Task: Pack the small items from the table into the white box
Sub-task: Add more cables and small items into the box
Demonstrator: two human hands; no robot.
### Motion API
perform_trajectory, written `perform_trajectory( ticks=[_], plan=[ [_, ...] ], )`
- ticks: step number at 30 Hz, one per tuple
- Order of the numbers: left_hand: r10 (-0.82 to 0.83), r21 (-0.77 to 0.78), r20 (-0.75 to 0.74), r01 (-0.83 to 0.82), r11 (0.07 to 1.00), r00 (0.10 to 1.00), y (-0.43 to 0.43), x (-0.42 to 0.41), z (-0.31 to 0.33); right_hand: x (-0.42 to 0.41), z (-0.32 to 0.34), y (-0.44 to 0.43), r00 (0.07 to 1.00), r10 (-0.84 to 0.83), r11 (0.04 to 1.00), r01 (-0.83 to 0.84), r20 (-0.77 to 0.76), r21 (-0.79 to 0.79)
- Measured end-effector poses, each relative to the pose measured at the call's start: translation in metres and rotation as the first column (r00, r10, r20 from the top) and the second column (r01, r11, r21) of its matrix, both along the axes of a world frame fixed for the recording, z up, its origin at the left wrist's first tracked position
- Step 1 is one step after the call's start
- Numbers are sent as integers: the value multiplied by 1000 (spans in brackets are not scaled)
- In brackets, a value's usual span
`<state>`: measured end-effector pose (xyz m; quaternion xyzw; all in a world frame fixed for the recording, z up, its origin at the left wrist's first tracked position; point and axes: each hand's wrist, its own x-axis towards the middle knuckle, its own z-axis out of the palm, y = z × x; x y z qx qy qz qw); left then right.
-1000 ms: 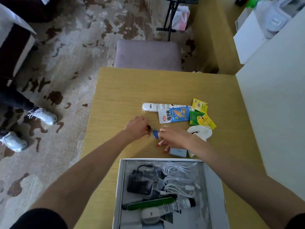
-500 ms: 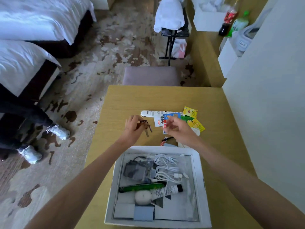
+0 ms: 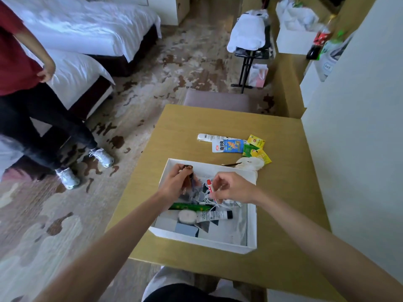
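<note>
The white box [image 3: 251, 243] sits on the wooden table [image 3: 183, 127] near me, holding white cables, a green stick, a tube and a round white item. My left hand [image 3: 174, 184] hovers over the box's far left part, shut on a small bunch of keys [image 3: 188, 175]. Over the box's middle, my right hand [image 3: 233, 189] pinches a small red-and-white item [image 3: 209, 185]. On the table beyond the box lie a white tube [image 3: 207, 136], a blue-and-white packet [image 3: 227, 146], yellow and green tea sachets [image 3: 256, 147] and a white pouch [image 3: 250, 163].
A padded stool [image 3: 217, 100] stands at the table's far edge. A white wall [image 3: 353, 149] borders the table on the right. A person in dark trousers and white shoes [image 3: 65, 149] stands on the carpet at left, beside two beds.
Both hands have come back from the table surface to above the box, the left carrying the keys, the right the red-and-white item. The view has tilted up.
</note>
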<state>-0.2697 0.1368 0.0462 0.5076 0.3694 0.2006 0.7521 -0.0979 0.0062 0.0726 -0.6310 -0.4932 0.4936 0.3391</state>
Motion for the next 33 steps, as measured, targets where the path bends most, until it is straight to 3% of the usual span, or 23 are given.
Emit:
perform_trajectory(
  ticks=[3,6,10,14,19,22,27,33],
  plan=[
    [-119,13,-173,123,992,978,-9,-15,-11,-12,-4,-13,981,125,989,-111,150,-95],
    [-271,52,-242,292,955,932,-11,-24,-19,-21,-12,-28,929,220,968,-169,299,-187],
    [-373,89,-282,411,907,884,-2,-27,-22,-28,-26,-43,751,303,946,-163,586,-281],
    [-437,109,-346,498,860,830,5,-25,-26,-36,-41,-43,593,203,978,-90,779,-186],
    [-461,122,-403,545,829,791,10,-21,-29,-46,-53,-28,462,126,992,-88,878,-96],
    [-505,163,-474,635,755,721,12,-22,-32,-48,-59,-23,395,63,994,-103,917,-24],
    [-551,243,-553,754,610,625,10,-17,-32,-42,-56,-35,426,-50,999,3,904,54],
    [-366,510,-716,804,306,594,11,11,-32,-23,-38,-57,497,-192,981,101,847,164]
  ],
)
